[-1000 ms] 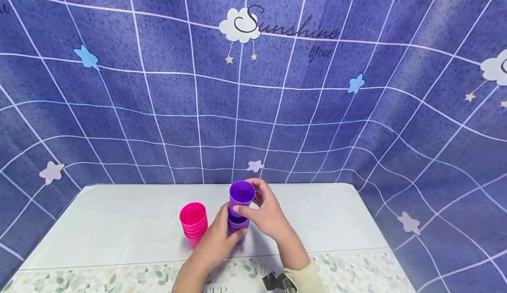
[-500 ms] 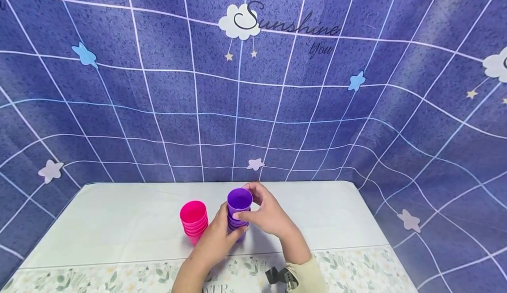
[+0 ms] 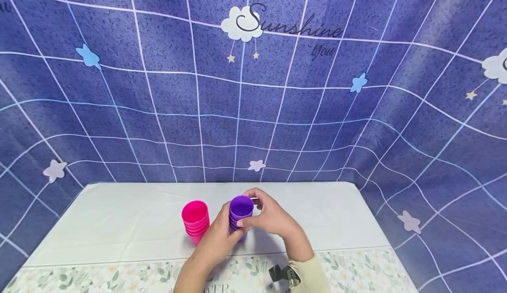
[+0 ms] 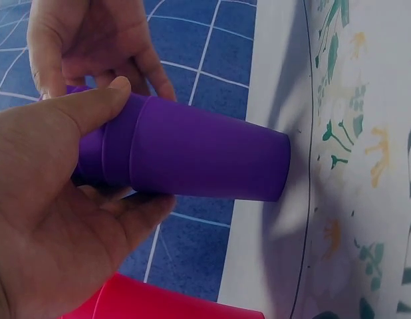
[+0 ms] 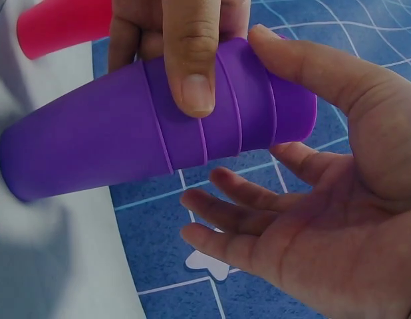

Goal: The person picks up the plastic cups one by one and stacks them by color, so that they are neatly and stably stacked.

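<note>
A stack of nested purple cups (image 3: 241,207) stands upright on the white table in the head view. My left hand (image 3: 219,236) grips it from the left around the middle, thumb across the near side; the left wrist view shows the thumb lying over the cup rims. On the right, my right hand (image 3: 272,216) holds the topmost cup (image 5: 295,111) between thumb and forefinger near its rim, while its other fingers spread loosely below, apart from the stack. Several stepped rims show in the right wrist view, so the top cup sits inside the others.
Left of the purple cups stands a stack of nested pink cups (image 3: 196,222), close to my left forearm. The white table (image 3: 119,222) has a floral strip (image 3: 138,275) along its front. A blue gridded curtain (image 3: 178,86) rises behind and at the sides.
My right hand has brought the top purple cup down into the stack, from standing well above it to nested with its rim just over the others. The left hand keeps its grip.
</note>
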`<state>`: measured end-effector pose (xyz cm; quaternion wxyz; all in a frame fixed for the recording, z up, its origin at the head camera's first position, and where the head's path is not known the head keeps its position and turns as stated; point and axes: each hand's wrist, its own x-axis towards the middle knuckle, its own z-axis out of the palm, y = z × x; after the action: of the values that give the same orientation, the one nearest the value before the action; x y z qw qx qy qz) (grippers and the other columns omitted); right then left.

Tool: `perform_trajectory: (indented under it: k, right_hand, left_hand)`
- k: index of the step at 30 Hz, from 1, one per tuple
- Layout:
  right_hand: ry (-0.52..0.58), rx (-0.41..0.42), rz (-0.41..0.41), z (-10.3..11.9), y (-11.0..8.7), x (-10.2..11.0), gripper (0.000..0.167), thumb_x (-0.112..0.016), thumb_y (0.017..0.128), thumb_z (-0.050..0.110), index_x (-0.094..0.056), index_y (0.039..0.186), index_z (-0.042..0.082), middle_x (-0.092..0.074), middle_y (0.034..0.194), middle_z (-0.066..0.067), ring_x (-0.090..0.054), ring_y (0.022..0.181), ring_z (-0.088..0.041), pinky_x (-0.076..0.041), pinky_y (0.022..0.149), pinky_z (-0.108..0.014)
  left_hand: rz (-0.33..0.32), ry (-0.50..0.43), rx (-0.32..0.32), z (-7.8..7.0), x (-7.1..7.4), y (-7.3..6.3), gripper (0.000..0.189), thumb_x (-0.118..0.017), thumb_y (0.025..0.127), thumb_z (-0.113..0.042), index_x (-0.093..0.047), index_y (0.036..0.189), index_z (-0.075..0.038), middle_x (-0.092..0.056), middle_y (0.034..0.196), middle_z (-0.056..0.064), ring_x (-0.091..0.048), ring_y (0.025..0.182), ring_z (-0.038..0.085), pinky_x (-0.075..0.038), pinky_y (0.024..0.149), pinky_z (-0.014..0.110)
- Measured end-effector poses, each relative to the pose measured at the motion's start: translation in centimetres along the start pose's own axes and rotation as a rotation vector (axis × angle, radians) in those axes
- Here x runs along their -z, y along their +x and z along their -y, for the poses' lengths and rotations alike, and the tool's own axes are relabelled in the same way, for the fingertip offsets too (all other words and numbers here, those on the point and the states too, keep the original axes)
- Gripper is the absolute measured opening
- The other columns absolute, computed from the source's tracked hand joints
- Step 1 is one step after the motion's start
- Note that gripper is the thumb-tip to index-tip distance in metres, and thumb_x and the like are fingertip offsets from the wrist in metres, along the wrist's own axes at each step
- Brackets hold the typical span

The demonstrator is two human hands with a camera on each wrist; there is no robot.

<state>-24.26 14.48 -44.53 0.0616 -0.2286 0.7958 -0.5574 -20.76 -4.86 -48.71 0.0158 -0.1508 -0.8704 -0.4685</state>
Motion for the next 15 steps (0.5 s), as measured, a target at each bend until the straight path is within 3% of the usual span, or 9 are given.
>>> perform_trajectory:
  k: [8,15]
  right_hand:
    - [-0.002,-0.018,0.072,0.0,-0.2,0.5,0.068,-0.088,0.078,0.014,-0.058,0.138,0.008,-0.067,0.136,-0.012,-0.057,0.131,-0.034,-0.043,0.115,-0.062]
    - [-0.094,-0.042,0.029,1.3,-1.0,1.5,0.083,-0.089,0.079,0.025,-0.051,0.152,0.012,-0.056,0.155,-0.013,-0.051,0.145,-0.044,-0.038,0.120,-0.069]
  left_hand:
    - [-0.002,0.002,-0.002,0.1,0.0,0.1,0.082,-0.079,0.094,-0.019,-0.031,0.160,-0.007,-0.051,0.156,0.020,-0.052,0.147,0.041,-0.041,0.123,0.061]
    - [-0.061,0.025,-0.004,-0.3,0.4,0.1,0.096,-0.083,0.091,-0.030,-0.025,0.165,-0.012,-0.043,0.164,0.020,-0.050,0.149,0.039,-0.044,0.122,0.060]
